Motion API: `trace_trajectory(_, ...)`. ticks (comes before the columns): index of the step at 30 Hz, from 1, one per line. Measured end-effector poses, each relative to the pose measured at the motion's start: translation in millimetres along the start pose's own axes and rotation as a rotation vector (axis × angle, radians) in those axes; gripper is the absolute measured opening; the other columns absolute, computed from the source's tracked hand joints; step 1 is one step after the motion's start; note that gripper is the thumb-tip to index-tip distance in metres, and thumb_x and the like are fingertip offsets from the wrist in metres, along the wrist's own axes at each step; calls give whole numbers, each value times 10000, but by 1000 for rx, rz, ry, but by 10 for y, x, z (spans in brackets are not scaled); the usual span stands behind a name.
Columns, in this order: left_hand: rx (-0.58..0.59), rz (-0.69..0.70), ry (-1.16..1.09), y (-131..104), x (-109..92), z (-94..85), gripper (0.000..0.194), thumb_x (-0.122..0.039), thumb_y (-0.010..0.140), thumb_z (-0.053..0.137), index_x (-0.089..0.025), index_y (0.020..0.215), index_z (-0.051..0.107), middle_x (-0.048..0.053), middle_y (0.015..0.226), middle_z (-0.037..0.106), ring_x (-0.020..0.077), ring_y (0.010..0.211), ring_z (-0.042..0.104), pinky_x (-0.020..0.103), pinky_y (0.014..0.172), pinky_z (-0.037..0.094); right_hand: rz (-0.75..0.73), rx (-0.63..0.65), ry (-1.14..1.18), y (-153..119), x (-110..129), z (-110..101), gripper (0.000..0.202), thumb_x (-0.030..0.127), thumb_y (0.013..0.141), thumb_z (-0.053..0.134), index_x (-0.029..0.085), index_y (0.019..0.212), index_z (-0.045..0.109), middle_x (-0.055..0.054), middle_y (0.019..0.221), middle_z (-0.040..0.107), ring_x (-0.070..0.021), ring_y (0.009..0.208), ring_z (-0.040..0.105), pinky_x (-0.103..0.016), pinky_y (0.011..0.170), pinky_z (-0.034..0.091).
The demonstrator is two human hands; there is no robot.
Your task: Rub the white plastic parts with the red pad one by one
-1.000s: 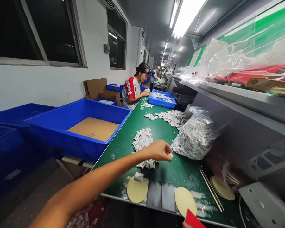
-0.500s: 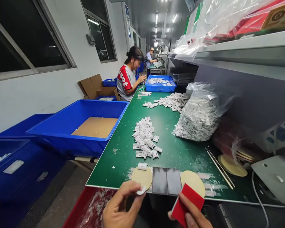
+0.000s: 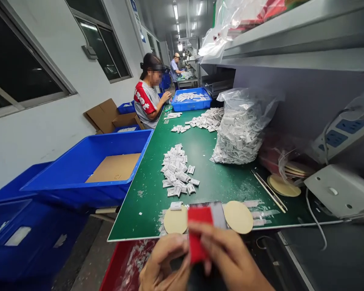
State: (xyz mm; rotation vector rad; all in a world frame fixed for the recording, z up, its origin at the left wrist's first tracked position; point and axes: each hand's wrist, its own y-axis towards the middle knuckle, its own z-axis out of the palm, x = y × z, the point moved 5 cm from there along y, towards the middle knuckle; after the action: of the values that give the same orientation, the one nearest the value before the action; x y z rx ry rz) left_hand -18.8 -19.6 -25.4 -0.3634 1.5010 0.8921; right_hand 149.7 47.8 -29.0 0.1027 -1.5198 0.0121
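Observation:
My right hand [image 3: 227, 250] grips a red block [image 3: 200, 232], held upright above the table's front edge. Close against the block's left side is my left hand [image 3: 168, 260], its fingers pinched together; whatever they hold is hidden behind the fingers and the block. Just beyond my hands, a white plastic piece [image 3: 176, 206] lies at the top of the left round cream disc [image 3: 175, 221]. Another cream disc [image 3: 238, 217] lies to the right, beside a grey plate [image 3: 219, 216] partly covered by the block. A pile of white pieces [image 3: 177, 171] sits farther up the green table.
A clear bag of white pieces [image 3: 241, 131] stands at the right, near metal tweezers [image 3: 269, 192] and a power strip [image 3: 339, 133]. Blue bins [image 3: 109, 188] line the left side. A seated person [image 3: 148, 97] works at the table's left edge, by a blue tray [image 3: 191, 104].
My right hand has brought the red block left, up against my left hand. The small white piece seen in my left fingertips is now hidden. The view has shifted and tilted slightly.

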Motion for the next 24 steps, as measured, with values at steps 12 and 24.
trace_trajectory(12, 65, -24, 56, -64, 140, 30, 686, -334, 694, 911, -271, 1299, 593, -42, 717, 788, 208, 762, 721, 309, 855, 543, -48, 55, 30, -253, 125, -46, 337, 596, 873, 743, 298, 928, 890, -37, 655, 712, -174, 572, 616, -281, 594, 518)
trace_trajectory(24, 128, -410, -96, 66, 232, 184, 415, -450, 648, 941, -214, 866, 678, 48, 881, 825, 183, 769, 784, 225, 733, 608, 118, -105, 227, -348, -6, -42, 368, 547, 964, 664, 358, 1257, 783, -33, 714, 757, -91, 453, 483, -205, 441, 374)
